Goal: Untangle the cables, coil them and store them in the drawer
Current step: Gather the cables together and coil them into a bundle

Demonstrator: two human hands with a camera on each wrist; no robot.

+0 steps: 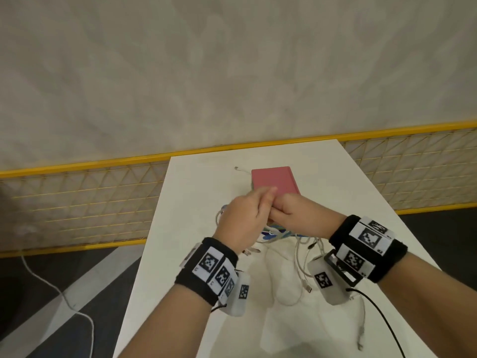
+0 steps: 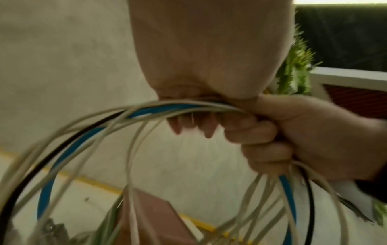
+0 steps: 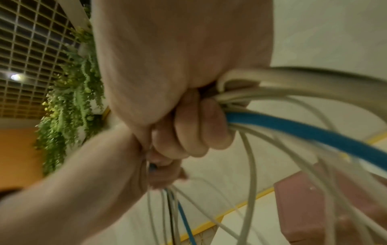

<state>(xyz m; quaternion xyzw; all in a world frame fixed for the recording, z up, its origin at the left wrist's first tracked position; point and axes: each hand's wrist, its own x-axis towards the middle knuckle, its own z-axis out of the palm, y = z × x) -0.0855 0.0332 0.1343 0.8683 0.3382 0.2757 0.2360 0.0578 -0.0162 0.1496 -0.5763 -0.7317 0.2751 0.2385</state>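
A tangle of white, blue and black cables [image 1: 278, 235] hangs in loops over the white table [image 1: 191, 228]. My left hand [image 1: 242, 215] and right hand [image 1: 294, 215] meet above it, knuckles touching. In the left wrist view my left hand [image 2: 199, 82] curls round the top of the loops [image 2: 69, 159], and my right hand [image 2: 282, 132] grips the same bundle beside it. The right wrist view shows my right hand [image 3: 194, 129] wrapped round the blue and white cables [image 3: 293, 131], with my left hand [image 3: 130, 157] below it. A pink box [image 1: 273, 180] stands just beyond the hands.
Loose white cable ends with plugs [image 1: 307, 288] trail on the table under my right wrist. Another plug [image 1: 361, 337] lies near the right edge. A small connector [image 1: 236, 167] lies left of the box. A yellow mesh fence [image 1: 77, 202] runs behind. A white cord [image 1: 64, 298] lies on the floor.
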